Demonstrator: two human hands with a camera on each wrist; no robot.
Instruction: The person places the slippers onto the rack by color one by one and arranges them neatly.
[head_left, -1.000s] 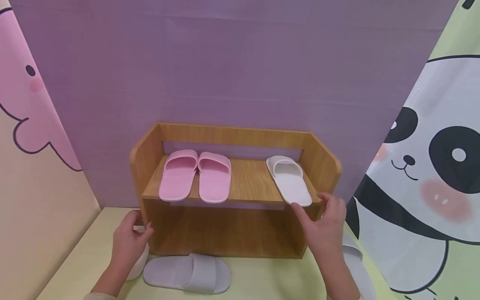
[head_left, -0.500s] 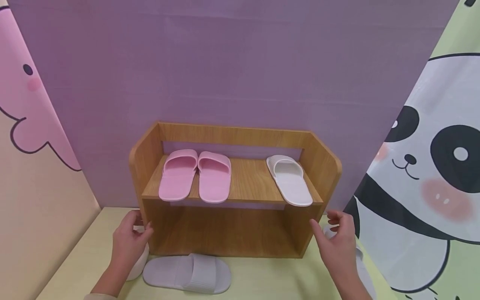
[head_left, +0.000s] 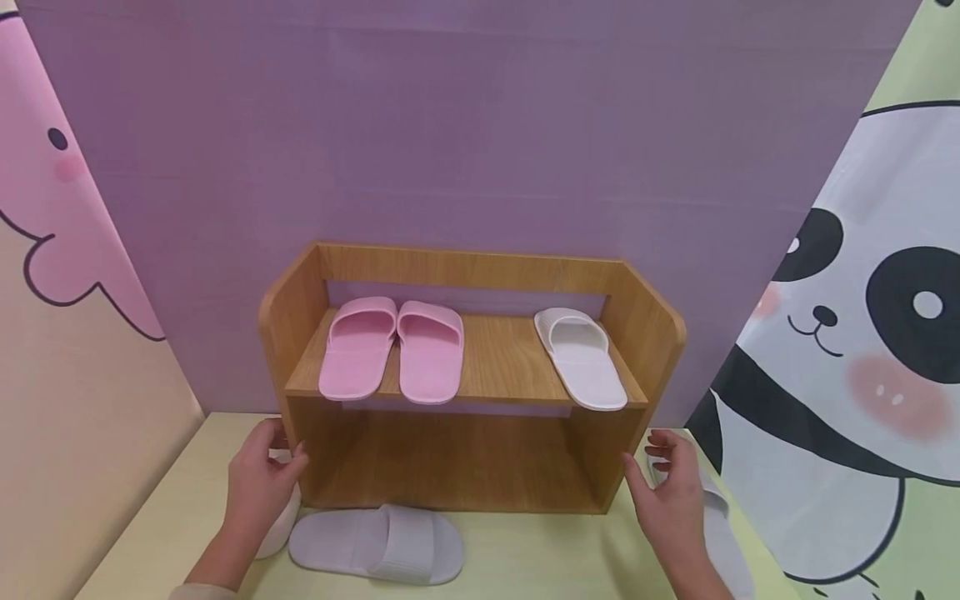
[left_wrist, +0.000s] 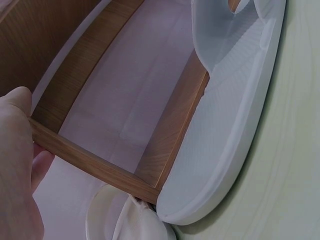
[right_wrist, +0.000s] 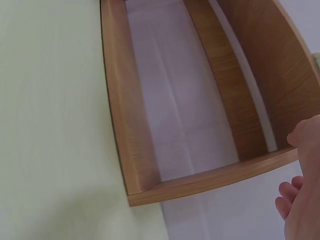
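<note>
A two-tier wooden shoe rack [head_left: 480, 483] stands against the purple backdrop. A pair of pink slippers [head_left: 431, 354] and one white slipper [head_left: 585, 358] lie on its upper shelf. My left hand [head_left: 258, 475] holds the rack's left side panel, thumb at the front edge and fingers round the outside. By the right side panel is my right hand [head_left: 671, 500], its thumb right at the front edge and its fingers loosely spread outside it. In the right wrist view the panel's edge passes between thumb [right_wrist: 299, 134] and fingers.
A grey-white slipper [head_left: 375, 546] lies sideways before the rack. White footwear [head_left: 279, 533] sits partly behind my left hand. Another pale slipper [head_left: 723, 533] lies right of the rack, partly hidden by my right hand. Printed walls flank the pale green tabletop [head_left: 540, 554].
My right hand has left the white slipper's front end on the upper shelf and moved down beside the right side panel. My left hand keeps its place on the left panel.
</note>
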